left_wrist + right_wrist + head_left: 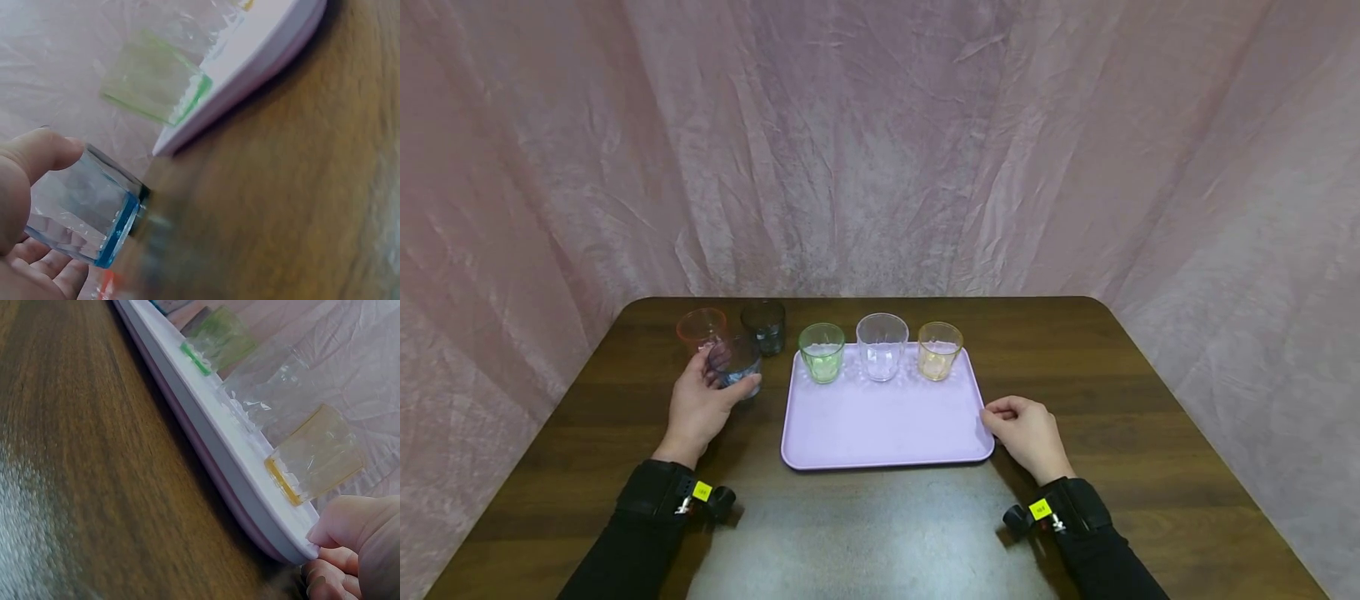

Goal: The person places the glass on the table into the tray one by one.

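My left hand (695, 414) grips a clear blue drinking glass (739, 358) left of the lilac tray (887, 427), thumb on one side and fingers on the other. In the left wrist view the thick blue base of the glass (115, 231) shows, with the thumb near its rim. My right hand (1032, 439) pinches the tray's right edge. In the right wrist view the thumb (340, 525) lies on the rim and the other fingers are curled below it. Along the tray's far side stand a green glass (822, 354), a larger colourless glass (882, 346) and a yellow glass (939, 350).
An orange-red glass (702, 327) stands at the far left of the wooden table (1150, 500), partly behind the blue one. Close by is a dark grey glass (765, 327). A pinkish curtain (880, 150) hangs behind the table's far edge.
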`<action>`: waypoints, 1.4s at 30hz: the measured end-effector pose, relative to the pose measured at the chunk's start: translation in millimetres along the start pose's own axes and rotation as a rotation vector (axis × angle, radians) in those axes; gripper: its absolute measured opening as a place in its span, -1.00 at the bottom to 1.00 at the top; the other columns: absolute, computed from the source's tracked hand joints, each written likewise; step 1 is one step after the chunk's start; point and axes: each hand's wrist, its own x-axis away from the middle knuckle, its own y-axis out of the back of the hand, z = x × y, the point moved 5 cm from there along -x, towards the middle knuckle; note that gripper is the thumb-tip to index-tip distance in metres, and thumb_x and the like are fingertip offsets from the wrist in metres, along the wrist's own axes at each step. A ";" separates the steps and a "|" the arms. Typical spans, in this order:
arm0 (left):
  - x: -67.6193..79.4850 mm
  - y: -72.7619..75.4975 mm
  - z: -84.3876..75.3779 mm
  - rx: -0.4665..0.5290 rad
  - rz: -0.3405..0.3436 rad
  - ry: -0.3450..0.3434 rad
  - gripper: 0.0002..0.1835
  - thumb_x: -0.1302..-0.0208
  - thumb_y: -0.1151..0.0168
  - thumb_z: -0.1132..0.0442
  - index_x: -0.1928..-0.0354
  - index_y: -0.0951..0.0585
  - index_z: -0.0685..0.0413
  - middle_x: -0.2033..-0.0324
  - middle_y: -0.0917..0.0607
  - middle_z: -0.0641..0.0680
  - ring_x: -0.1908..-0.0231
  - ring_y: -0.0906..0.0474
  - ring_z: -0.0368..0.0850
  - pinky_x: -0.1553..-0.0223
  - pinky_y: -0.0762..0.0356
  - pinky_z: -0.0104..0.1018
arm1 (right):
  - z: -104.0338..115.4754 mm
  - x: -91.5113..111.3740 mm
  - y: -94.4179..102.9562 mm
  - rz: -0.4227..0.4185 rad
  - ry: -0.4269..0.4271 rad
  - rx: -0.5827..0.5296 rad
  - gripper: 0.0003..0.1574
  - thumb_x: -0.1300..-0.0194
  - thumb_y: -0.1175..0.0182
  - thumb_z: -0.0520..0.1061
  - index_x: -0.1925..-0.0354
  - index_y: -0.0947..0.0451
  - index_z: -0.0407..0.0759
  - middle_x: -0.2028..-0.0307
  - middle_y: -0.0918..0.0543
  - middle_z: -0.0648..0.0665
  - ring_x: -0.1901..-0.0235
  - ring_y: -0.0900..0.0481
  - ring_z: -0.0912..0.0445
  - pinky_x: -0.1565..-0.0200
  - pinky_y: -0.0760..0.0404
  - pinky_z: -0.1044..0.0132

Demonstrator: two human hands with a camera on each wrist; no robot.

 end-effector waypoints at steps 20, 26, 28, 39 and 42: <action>5.3 -6.4 -36.8 0.027 0.061 -0.028 -0.14 -0.11 -0.53 0.19 -0.39 -0.29 0.20 -0.22 -0.46 0.23 -0.21 -0.35 0.04 -0.23 -0.30 0.06 | 0.5 0.0 0.5 -0.035 0.035 0.030 -0.82 -0.22 -0.37 -0.05 0.31 -0.70 -0.16 0.49 -0.68 -0.01 0.50 -0.55 0.14 0.45 -0.55 0.27; 5.5 -8.5 -44.0 0.077 0.067 -0.079 -0.15 -0.07 -0.55 0.27 -0.36 -0.31 0.26 -0.19 -0.49 0.24 -0.17 -0.40 0.02 -0.22 -0.33 0.06 | 0.6 0.1 0.2 -0.030 0.032 0.029 -0.81 -0.22 -0.37 -0.05 0.31 -0.70 -0.16 0.49 -0.68 -0.01 0.50 -0.54 0.13 0.46 -0.54 0.27; 6.0 -8.8 -46.1 0.084 0.069 -0.094 -0.16 -0.06 -0.55 0.28 -0.35 -0.32 0.27 -0.18 -0.50 0.24 -0.16 -0.42 0.02 -0.21 -0.34 0.05 | 0.2 0.2 -0.2 -0.027 0.028 0.030 -0.81 -0.22 -0.37 -0.05 0.31 -0.69 -0.16 0.49 -0.67 -0.02 0.50 -0.54 0.12 0.46 -0.54 0.27; 8.8 -11.5 -59.4 0.110 0.099 -0.147 -0.18 -0.06 -0.55 0.32 -0.33 -0.33 0.30 -0.18 -0.49 0.23 -0.14 -0.44 0.02 -0.19 -0.38 -0.02 | -0.7 1.1 -0.9 -0.017 0.011 0.026 -0.77 -0.23 -0.36 -0.01 0.29 -0.69 -0.16 0.48 -0.67 -0.02 0.51 -0.54 0.11 0.47 -0.55 0.26; 9.7 -13.0 -63.4 0.116 0.107 -0.154 -0.17 -0.04 -0.56 0.31 -0.33 -0.33 0.30 -0.19 -0.49 0.22 -0.14 -0.44 0.03 -0.18 -0.40 -0.05 | -0.2 1.2 -1.0 -0.016 0.015 0.030 -0.77 -0.23 -0.36 -0.01 0.29 -0.69 -0.16 0.48 -0.67 -0.02 0.51 -0.53 0.11 0.46 -0.55 0.26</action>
